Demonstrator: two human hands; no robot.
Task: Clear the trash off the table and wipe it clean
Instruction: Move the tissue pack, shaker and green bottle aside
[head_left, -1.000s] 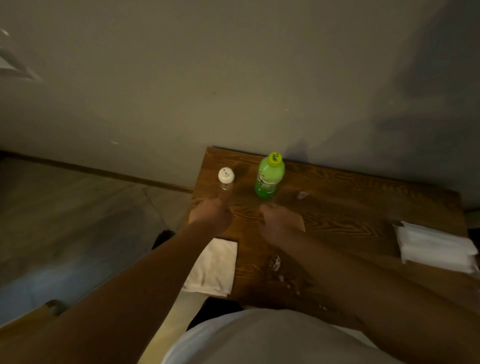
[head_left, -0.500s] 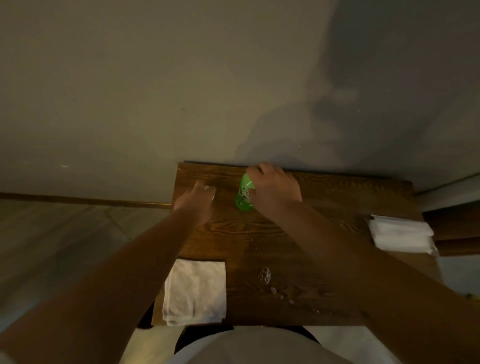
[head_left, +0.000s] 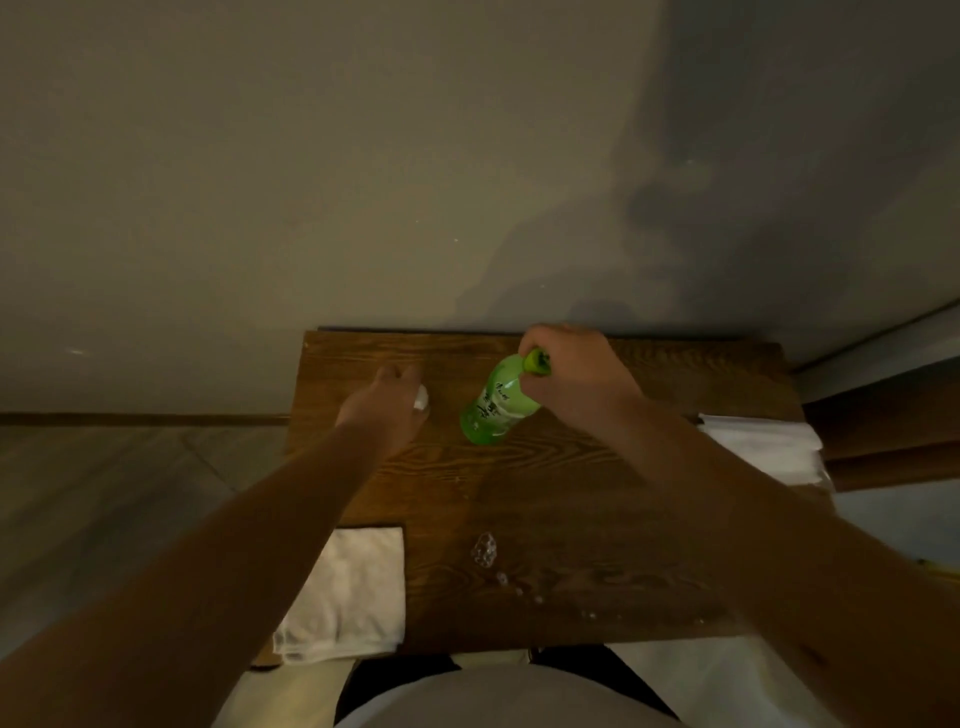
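- Head view: the right hand (head_left: 574, 382) is clamped around the neck and cap of the green bottle (head_left: 496, 406), which tilts above the wooden table (head_left: 571, 499).
- The left hand (head_left: 383, 410) is curled over a small white-capped bottle (head_left: 421, 399), mostly hidden beneath it.
- A folded white cloth (head_left: 348, 592) lies at the table's near left corner.
- Clear crumpled scraps (head_left: 484, 550) sit near the front edge.
- White napkins (head_left: 763, 447) rest at the right edge.

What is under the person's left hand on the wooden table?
A small white-capped container peeks out beside the left hand; only a sliver of the cap shows. Its body is covered by the hand, so the grip cannot be confirmed. The table lies below.
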